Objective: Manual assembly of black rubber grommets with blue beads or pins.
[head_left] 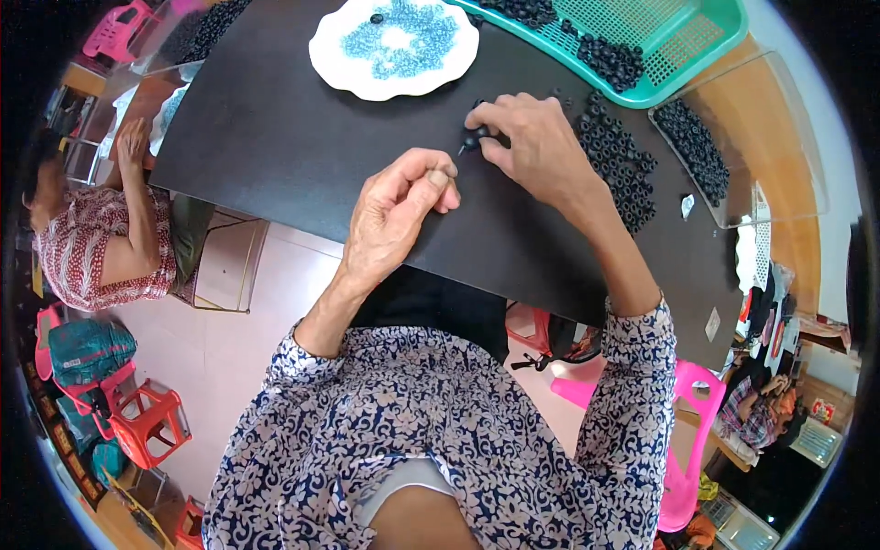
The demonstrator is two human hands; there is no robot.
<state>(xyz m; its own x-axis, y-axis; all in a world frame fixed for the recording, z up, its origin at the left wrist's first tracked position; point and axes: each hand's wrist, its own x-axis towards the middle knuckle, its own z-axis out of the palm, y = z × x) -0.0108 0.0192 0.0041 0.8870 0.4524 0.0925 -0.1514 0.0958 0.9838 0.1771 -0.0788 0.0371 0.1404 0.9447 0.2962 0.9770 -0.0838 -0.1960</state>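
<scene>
Evidently mid-assembly: right hand [536, 137] pinches a small black part [475, 139] on the black table [275, 137] beside the heap of black rings [619, 156], left hand [399, 215] loosely curled, apparently empty, nearby; best to keep the pinch steady and low.

We see open black board [275, 156] left of and in front of both hands, wide enough for a hand to pass. To the right, a heap of black rings [616, 160] crowds the board beside the right hand [532, 142]. Beyond, the white plate [332, 69] and green basket [706, 46] block the far edge. A clear tray [779, 137], perhaps raised, closes the right side.
</scene>
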